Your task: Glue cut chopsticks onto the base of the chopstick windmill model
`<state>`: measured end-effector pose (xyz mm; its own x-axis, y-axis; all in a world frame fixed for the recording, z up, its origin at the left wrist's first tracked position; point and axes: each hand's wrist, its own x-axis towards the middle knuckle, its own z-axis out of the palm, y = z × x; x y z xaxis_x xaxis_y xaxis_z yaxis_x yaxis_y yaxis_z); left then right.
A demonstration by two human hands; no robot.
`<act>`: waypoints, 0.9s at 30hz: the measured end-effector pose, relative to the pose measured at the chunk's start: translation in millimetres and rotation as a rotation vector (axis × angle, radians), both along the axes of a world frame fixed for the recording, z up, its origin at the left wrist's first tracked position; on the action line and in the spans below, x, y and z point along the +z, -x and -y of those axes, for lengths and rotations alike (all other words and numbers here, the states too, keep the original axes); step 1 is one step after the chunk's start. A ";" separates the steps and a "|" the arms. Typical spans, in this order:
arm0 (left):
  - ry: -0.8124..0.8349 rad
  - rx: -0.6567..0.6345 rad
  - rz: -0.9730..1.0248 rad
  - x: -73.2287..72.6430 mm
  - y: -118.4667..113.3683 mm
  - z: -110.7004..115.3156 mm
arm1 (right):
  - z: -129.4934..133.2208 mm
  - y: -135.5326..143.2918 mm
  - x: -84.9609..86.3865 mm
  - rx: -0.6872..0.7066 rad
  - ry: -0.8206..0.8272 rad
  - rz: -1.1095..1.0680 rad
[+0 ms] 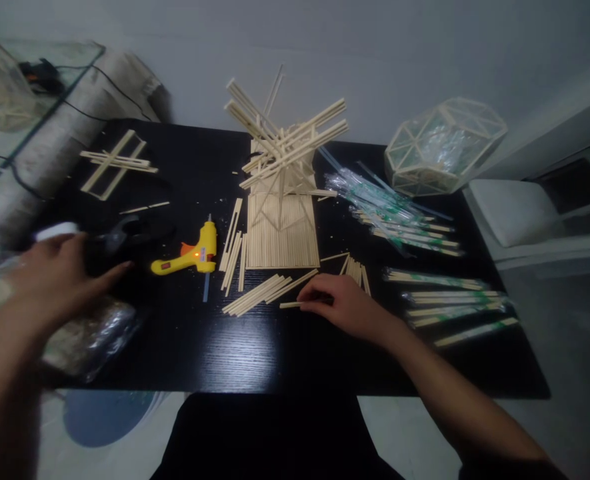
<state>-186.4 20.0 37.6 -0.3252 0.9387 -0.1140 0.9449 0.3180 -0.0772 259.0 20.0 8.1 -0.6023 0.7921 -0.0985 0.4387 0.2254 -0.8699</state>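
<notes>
Here, your right hand (347, 305) pinches a thin stick (289, 305) between its fingers over the table (175, 353); your left hand's (49, 283) fingers are spread. It's likely light, stiff and snappable: hold it gently mid-length.

We see a black table (175, 347), a yellow glue gun (207, 245) with an orange trigger (187, 249), and a bluish glue stick (206, 289). Our sticks (256, 296) are pale tan, and the platform (265, 252) shows fine stripes of that tan. Green marks the clear packets (437, 280); the wall (375, 60) is grey, the stool (507, 213) white.
</notes>
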 end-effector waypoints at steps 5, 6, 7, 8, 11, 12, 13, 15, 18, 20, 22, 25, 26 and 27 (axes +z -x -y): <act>-0.366 -0.162 0.050 20.2 -39.5 19.5 | 3.2 0.5 -5.8 0.139 -0.335 0.132; -0.434 -0.249 0.127 21.6 -51.8 23.9 | 4.2 1.4 -7.2 0.128 -0.384 0.150; -0.465 -0.330 0.210 21.6 -65.4 27.9 | 5.1 2.3 -8.1 0.112 -0.432 0.159; -0.472 -0.423 0.301 20.1 -79.7 31.3 | 5.7 3.0 -8.4 0.088 -0.477 0.164; -0.350 -0.740 0.553 8.2 -122.7 36.4 | 6.0 3.4 -7.1 -0.035 -0.587 0.179; -0.290 -0.835 0.604 2.9 -135.5 36.4 | 5.9 2.8 -6.5 -0.084 -0.603 0.190; -0.226 -0.883 0.617 -2.4 -147.1 35.7 | 5.9 2.0 -6.3 -0.126 -0.608 0.207; -0.113 -0.889 0.582 -11.5 -165.8 32.8 | 6.3 0.5 -7.2 -0.165 -0.591 0.250; 0.001 -0.807 0.492 -19.0 -182.6 27.3 | 8.1 0.2 -11.0 -0.140 -0.552 0.318; 0.040 -0.746 0.502 -21.0 -187.8 24.3 | 9.1 1.8 -13.9 -0.104 -0.544 0.319; 0.077 -0.690 0.574 -22.2 -190.4 22.1 | 9.4 4.4 -16.2 -0.062 -0.556 0.280; 0.109 -0.630 0.702 -24.9 -192.7 18.8 | 9.7 9.0 -18.9 -0.005 -0.561 0.181; 0.114 -0.615 0.730 -25.9 -193.6 17.5 | 9.9 10.5 -19.6 0.007 -0.554 0.143; 0.118 -0.600 0.750 -27.0 -194.7 16.0 | 10.4 12.0 -20.4 0.014 -0.545 0.105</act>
